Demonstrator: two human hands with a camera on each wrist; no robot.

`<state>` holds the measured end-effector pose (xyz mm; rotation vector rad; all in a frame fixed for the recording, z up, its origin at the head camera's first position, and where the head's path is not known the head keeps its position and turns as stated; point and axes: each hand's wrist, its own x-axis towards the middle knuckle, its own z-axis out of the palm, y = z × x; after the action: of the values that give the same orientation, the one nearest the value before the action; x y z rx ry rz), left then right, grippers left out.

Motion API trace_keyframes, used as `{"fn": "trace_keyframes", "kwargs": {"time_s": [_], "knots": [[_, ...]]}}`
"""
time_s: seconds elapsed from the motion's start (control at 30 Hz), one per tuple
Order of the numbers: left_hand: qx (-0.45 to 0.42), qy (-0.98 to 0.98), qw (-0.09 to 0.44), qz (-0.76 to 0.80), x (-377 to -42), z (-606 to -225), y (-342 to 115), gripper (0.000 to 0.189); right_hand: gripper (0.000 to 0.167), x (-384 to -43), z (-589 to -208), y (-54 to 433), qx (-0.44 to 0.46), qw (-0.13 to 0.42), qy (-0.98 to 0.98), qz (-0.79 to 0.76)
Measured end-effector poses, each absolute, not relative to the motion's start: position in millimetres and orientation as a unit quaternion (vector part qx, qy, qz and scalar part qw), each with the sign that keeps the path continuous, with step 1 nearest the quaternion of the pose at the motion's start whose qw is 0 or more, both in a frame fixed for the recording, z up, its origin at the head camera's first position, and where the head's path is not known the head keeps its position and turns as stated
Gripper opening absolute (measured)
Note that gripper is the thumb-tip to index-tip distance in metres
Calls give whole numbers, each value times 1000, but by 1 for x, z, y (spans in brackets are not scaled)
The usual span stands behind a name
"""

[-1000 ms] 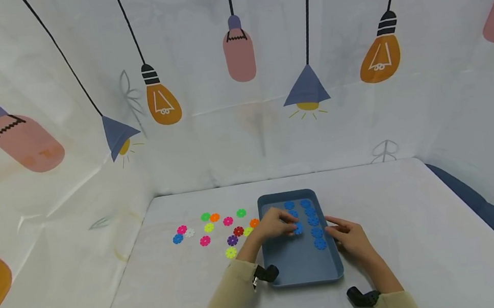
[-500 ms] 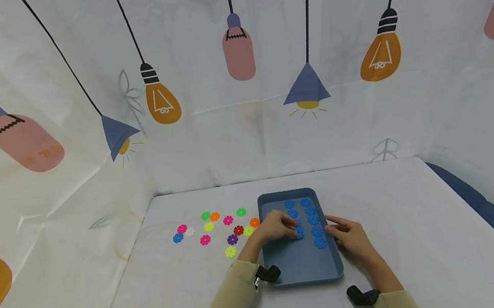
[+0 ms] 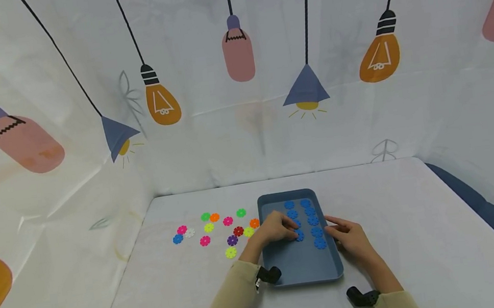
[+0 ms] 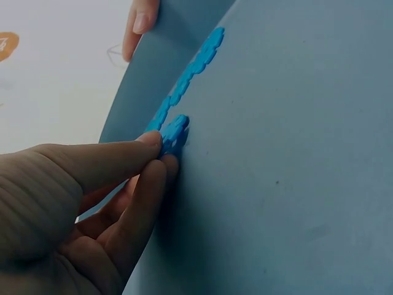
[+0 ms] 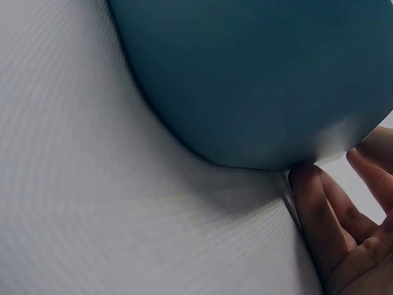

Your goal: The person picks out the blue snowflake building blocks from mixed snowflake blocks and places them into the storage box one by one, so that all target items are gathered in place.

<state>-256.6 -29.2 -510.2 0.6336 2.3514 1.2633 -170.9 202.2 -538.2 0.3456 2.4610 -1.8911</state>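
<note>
My left hand (image 3: 276, 226) is over the grey-blue tray (image 3: 304, 267), thumb and fingers pinching a blue flower-shaped disc (image 4: 176, 129). In the left wrist view this disc stands tilted close over the tray floor, beside a line of blue discs (image 4: 196, 66). From the head, two columns of such discs run down the tray's right half; the pinched one is at the lower end of the left column. Lightly bent fingers of my right hand (image 3: 352, 239) touch the tray's right rim. The right wrist view has its fingertips against the tray's outer wall (image 5: 264, 92).
Left of the tray lie several loose flower-shaped discs on the white tabletop (image 3: 163, 298): pink (image 3: 205, 241), green (image 3: 241, 213), yellow (image 3: 231, 252), purple (image 3: 232, 240) and one blue (image 3: 178, 239). A printed cloth wall (image 3: 209, 148) rises behind the table.
My left hand has shifted slightly toward me with the blue disc, down the left column, and has barely moved in the last half second. The right hand stays at the tray rim.
</note>
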Motion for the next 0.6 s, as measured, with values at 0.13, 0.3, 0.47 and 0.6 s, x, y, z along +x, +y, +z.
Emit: {"fn": "trace_keyframes", "kwargs": {"time_s": [0.13,0.3,0.47,0.6], "knots": [[228,845,192,444,-257,-509,-29,13,50,-171,-537,202,111,8,788,-606],[224,846,189,446,-258,-508,-29,12,50,-172,-536,202,110,7,787,-607],[223,853,180,437,-258,-510,-28,11,48,-171,-536,202,114,4,791,-601],[219,858,182,428,-257,-511,-29,10,49,-170,-537,202,114,8,789,-603]]}}
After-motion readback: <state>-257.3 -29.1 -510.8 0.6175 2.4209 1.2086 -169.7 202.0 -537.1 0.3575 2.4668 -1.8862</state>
